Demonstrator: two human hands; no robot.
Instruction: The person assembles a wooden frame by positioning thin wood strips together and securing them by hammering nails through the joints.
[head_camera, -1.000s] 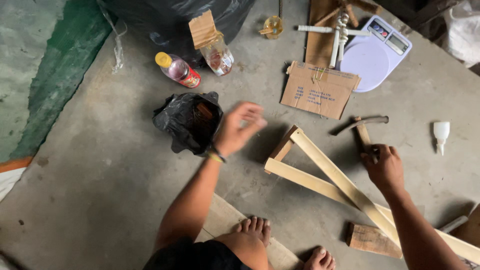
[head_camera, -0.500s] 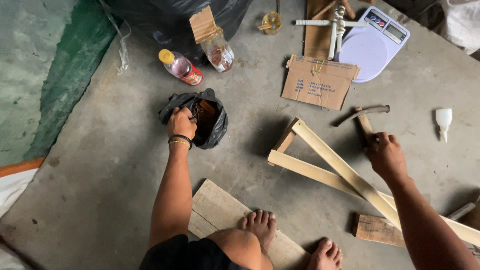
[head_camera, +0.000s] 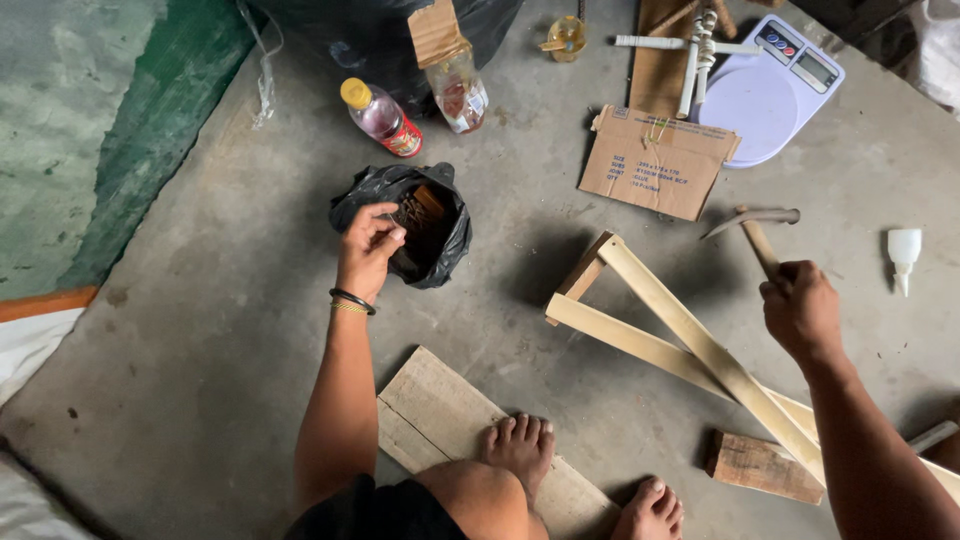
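Observation:
My left hand (head_camera: 366, 250) rests at the rim of a black plastic bag (head_camera: 447, 243) lying open on the concrete floor, fingers pinched together over the small dark bits inside; what it grips is too small to make out. My right hand (head_camera: 802, 311) is closed around the wooden handle of a hammer (head_camera: 756, 228), whose metal head sits just above the hand. Below the hammer lie pale wooden slats (head_camera: 690, 335) joined in a V shape, resting on a short wood block (head_camera: 764, 467).
A wooden plank (head_camera: 430, 410) lies under my bare feet. At the back stand a yellow-capped bottle (head_camera: 381, 117), a clear jar (head_camera: 460, 92), a piece of cardboard (head_camera: 655, 162), a round kitchen scale (head_camera: 772, 88) and a small white glue bottle (head_camera: 903, 254).
My left hand travelled left from mid-air to the black bag and now pinches at its contents. My right hand lifted slightly with the hammer.

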